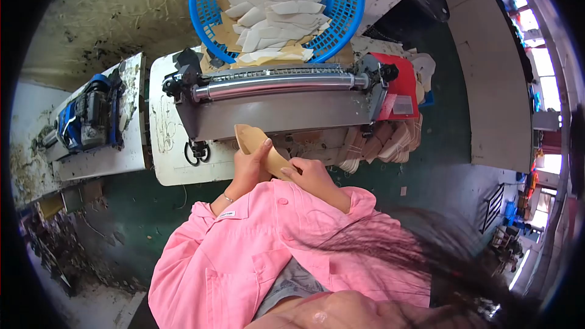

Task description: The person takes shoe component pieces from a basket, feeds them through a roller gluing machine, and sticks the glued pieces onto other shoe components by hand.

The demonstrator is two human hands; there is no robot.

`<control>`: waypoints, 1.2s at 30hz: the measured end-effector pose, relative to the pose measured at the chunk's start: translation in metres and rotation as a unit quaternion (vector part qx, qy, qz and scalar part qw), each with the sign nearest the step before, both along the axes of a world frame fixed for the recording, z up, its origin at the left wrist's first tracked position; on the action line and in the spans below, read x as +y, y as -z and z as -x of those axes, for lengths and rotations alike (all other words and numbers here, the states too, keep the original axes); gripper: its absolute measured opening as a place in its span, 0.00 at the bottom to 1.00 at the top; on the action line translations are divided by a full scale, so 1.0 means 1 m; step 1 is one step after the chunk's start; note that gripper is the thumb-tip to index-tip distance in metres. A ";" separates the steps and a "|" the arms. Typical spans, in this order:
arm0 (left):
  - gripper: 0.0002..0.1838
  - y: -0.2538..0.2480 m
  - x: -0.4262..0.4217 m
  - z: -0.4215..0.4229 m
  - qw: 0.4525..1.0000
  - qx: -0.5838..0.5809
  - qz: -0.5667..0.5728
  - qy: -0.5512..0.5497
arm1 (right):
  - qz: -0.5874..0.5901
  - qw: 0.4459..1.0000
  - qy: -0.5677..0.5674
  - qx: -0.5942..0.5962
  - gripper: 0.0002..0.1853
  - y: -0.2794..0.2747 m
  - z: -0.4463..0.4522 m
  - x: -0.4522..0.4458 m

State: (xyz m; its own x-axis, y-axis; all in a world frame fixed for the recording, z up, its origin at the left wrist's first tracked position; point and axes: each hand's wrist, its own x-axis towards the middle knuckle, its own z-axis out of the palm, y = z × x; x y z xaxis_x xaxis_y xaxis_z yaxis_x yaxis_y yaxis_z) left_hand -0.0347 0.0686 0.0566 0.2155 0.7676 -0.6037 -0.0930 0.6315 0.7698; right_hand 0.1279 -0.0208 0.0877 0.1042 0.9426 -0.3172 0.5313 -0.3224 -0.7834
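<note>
A tan, insole-shaped piece (272, 159) is held in front of my chest, bent into a curve along its length. My left hand (251, 163) wraps around its side near the upper end, with the thumb lying on its face. My right hand (309, 176) pinches the lower end, fingers closed on the edge. Whether it is one layer or several cannot be made out. Just beyond my hands is a machine with a shiny metal roller (280, 87) and a sloping metal plate (283, 114).
Behind the roller, a blue plastic basket (359, 0) holds many white and tan cut pieces. Black-handled scissors (196, 153) lie on the white table (164, 167). A red panel (399, 88) stands at the machine's right, and layered pale pieces (393, 141) sit below it. To the left is a blue machine (90, 116).
</note>
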 end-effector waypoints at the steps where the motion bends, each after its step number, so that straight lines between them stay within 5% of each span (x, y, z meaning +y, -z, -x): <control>1: 0.16 -0.001 -0.002 -0.004 1.000 0.003 -0.002 -0.006 | -0.006 1.000 -0.007 -0.003 0.15 0.004 -0.004 -0.001; 5: 0.15 0.001 -0.008 -0.018 1.000 -0.001 -0.019 -0.011 | -0.062 0.997 0.037 0.036 0.15 0.018 -0.031 0.003; 8: 0.13 0.008 -0.023 -0.034 0.998 -0.008 -0.046 -0.043 | 0.069 0.992 0.045 0.093 0.15 -0.001 -0.075 0.018; 11: 0.12 0.004 -0.039 -0.054 0.994 0.028 -0.041 -0.100 | -0.003 0.993 -0.121 0.005 0.14 0.016 -0.113 0.029; 14: 0.12 -0.003 -0.046 -0.057 0.985 0.083 0.002 -0.152 | -0.042 0.989 -0.140 0.004 0.14 0.020 -0.132 0.043; 17: 0.14 -0.026 -0.046 -0.058 0.973 0.073 0.041 -0.217 | 0.162 0.980 -0.051 0.104 0.14 0.017 -0.159 0.078; 19: 0.15 -0.031 -0.046 -0.066 0.977 0.055 0.047 -0.200 | 0.088 0.972 0.072 0.207 0.14 0.067 -0.172 0.095; 20: 0.15 -0.025 -0.045 -0.069 0.980 0.047 0.038 -0.189 | 0.019 0.918 0.177 0.356 0.11 0.072 -0.172 0.098; 24: 0.14 -0.016 -0.035 -0.081 0.993 0.010 0.027 -0.113 | 0.070 0.922 0.100 0.368 0.12 0.045 -0.153 0.045; 25: 0.14 -0.012 -0.033 -0.084 0.995 -0.018 0.019 -0.098 | -0.089 0.985 -0.061 0.137 0.14 0.050 -0.146 0.026; 27: 0.16 -0.004 -0.032 -0.086 0.987 -0.094 0.039 -0.123 | -0.011 0.990 -0.134 0.051 0.16 0.031 -0.141 0.022; 29: 0.19 0.028 -0.035 -0.080 0.951 -0.257 0.031 -0.170 | 0.083 0.984 -0.029 0.154 0.16 0.022 -0.143 0.044; 31: 0.22 0.005 -0.032 -0.079 0.949 -0.266 0.056 -0.158 | 0.158 0.961 0.040 0.225 0.17 0.035 -0.149 0.076; 33: 0.25 -0.004 -0.035 -0.076 0.959 -0.247 0.057 -0.127 | 0.014 0.903 0.158 0.400 0.17 0.059 -0.149 0.096; 36: 0.28 -0.008 -0.033 -0.074 0.979 -0.185 0.022 -0.079 | 0.036 0.902 0.210 0.375 0.17 0.046 -0.136 0.072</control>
